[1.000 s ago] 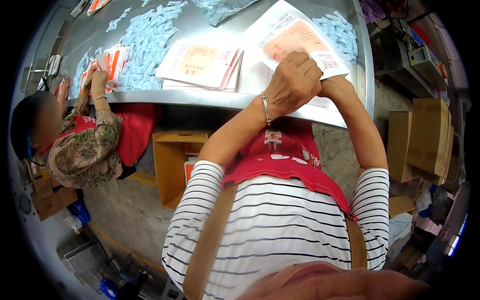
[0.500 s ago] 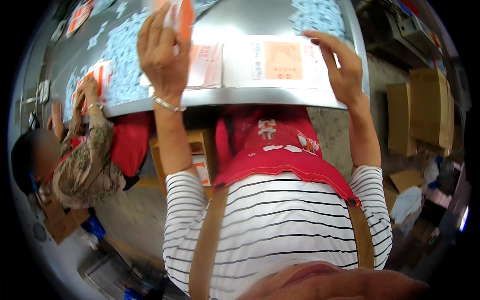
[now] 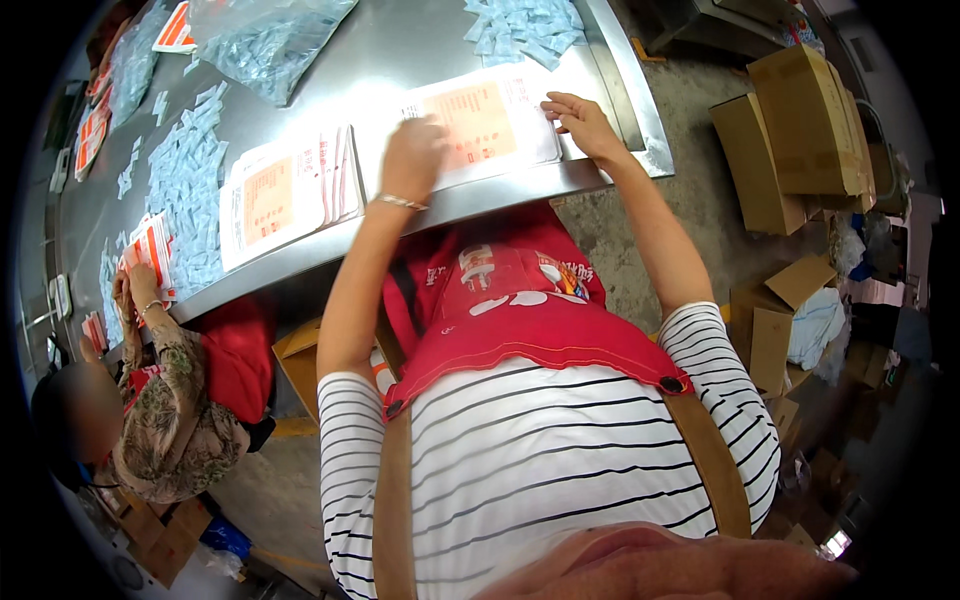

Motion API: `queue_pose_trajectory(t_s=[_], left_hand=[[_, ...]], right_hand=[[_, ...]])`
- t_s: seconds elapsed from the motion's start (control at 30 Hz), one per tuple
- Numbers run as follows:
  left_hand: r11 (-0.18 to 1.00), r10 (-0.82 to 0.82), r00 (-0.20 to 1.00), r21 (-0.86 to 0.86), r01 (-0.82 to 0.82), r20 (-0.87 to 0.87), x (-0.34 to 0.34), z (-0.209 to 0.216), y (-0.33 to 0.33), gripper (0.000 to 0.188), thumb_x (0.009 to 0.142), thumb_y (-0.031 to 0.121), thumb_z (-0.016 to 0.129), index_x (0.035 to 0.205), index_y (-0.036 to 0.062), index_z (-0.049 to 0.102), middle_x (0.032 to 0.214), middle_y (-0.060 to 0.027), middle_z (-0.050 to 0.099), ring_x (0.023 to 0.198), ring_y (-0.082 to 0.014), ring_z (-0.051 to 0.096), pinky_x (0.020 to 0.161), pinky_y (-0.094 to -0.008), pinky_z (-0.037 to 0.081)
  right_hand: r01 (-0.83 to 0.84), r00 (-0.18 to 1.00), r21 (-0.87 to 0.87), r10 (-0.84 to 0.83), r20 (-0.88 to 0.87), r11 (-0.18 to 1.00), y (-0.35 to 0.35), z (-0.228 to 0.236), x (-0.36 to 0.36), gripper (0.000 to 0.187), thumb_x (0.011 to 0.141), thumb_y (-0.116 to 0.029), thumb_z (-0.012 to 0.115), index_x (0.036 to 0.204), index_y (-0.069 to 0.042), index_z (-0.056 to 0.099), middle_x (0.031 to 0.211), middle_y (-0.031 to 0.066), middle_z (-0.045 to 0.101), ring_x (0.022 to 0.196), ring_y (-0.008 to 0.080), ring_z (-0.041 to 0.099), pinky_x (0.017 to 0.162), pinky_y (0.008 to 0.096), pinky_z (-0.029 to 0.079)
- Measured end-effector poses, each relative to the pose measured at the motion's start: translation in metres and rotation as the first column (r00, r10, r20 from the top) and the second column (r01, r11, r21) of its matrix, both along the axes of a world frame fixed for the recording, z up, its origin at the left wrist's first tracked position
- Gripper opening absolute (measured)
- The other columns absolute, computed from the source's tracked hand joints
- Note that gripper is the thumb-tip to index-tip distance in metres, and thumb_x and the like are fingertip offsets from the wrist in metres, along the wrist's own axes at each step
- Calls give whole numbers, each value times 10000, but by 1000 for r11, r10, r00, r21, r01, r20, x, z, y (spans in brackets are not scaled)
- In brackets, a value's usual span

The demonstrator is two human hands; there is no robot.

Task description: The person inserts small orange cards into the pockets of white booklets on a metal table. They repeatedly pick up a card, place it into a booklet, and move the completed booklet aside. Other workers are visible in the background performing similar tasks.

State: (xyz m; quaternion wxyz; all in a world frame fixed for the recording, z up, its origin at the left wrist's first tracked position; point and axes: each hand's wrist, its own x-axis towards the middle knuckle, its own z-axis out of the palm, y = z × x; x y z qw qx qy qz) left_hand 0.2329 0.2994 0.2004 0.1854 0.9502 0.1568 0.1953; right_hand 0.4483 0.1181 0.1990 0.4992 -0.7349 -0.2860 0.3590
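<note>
My left hand [image 3: 410,155], with a bracelet on the wrist, rests with curled fingers on the left part of a stack of flat white-and-orange pouches [image 3: 490,120] on the steel table [image 3: 400,50]. Its fingertips are hidden under the back of the hand. My right hand [image 3: 582,122] lies on the stack's right edge with its fingers spread, pressing the top pouch. A second stack of the same pouches [image 3: 280,195] lies to the left of my left hand.
Heaps of small pale blue sachets [image 3: 185,185] cover the table's left and far right [image 3: 525,30], beside a clear bag of them [image 3: 270,40]. A co-worker's hands [image 3: 135,295] hold pouches at the left. Cardboard boxes [image 3: 800,140] stand on the floor at the right.
My left hand was raised holding an orange pouch and has come down onto the stack. My right hand has stayed at the stack's right edge.
</note>
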Motion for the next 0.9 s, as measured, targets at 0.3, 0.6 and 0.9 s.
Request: queue_pose_trajectory(t_s=[0.3, 0.6, 0.9], left_hand=[[917, 59, 904, -334, -216, -423, 95, 14, -66, 568, 655, 560, 625, 866, 32, 607, 835, -152, 623, 807, -293, 599, 711, -369, 469], [572, 53, 986, -805, -157, -155, 88, -34, -31, 174, 715, 79, 661, 614, 17, 533, 568, -44, 540, 523, -106, 543, 473, -242, 436], [426, 49, 994, -902, 70, 101, 67, -19, -29, 248, 729, 137, 692, 601, 54, 496, 566, -22, 532, 508, -72, 492, 465, -208, 396]], right_hand=[[18, 978, 108, 5, -209, 994, 10, 11, -7, 420, 788, 29, 404, 1206, 65, 430, 1113, 160, 564, 1021, 183, 536, 868, 265, 427], [65, 967, 156, -24, -255, 986, 18, 18, -10, 409, 797, -58, 550, 1178, 55, 453, 948, 163, 611, 881, 193, 596, 745, 276, 512], [-85, 919, 88, 112, -378, 993, 37, 17, -17, 310, 766, -88, 603, 996, 111, 545, 849, 168, 620, 707, 201, 630, 628, 277, 538]])
